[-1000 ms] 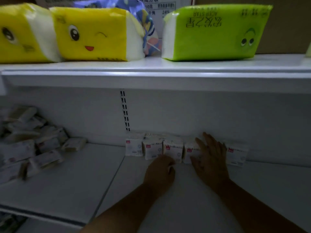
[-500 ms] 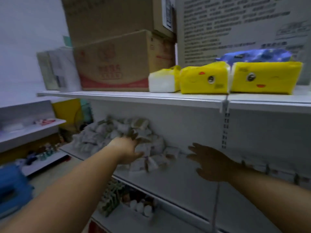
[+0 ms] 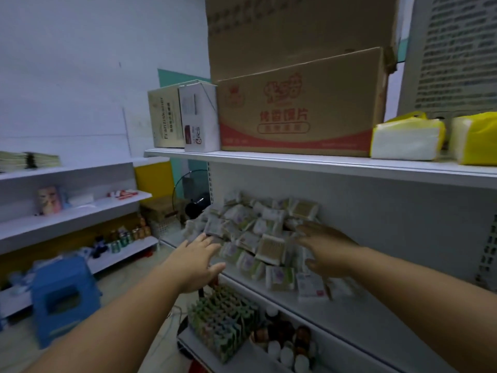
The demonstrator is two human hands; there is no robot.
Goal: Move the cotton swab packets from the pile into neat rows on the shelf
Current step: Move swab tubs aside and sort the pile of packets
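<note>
A loose pile of cotton swab packets (image 3: 258,227) lies on the white middle shelf (image 3: 357,316), heaped against the back panel. One packet with its swab ends showing (image 3: 273,249) sits near the pile's front. My left hand (image 3: 195,265) reaches toward the pile's left front edge with fingers spread and nothing in it. My right hand (image 3: 326,250) hovers at the pile's right side, palm down, fingers apart, holding nothing. A few packets (image 3: 309,285) lie flat on the shelf below my right hand.
The upper shelf (image 3: 295,160) carries cardboard boxes (image 3: 298,109) and yellow tissue packs (image 3: 408,138). Below the middle shelf sit small packaged goods (image 3: 223,316) and bottles (image 3: 285,343). A blue stool (image 3: 63,300) stands on the floor at left, beside another white shelf unit (image 3: 67,219).
My view has swung left from the packets lined up at the shelf's back to the pile. Both hands left that row and now reach out over the pile, closer to it than half a second ago.
</note>
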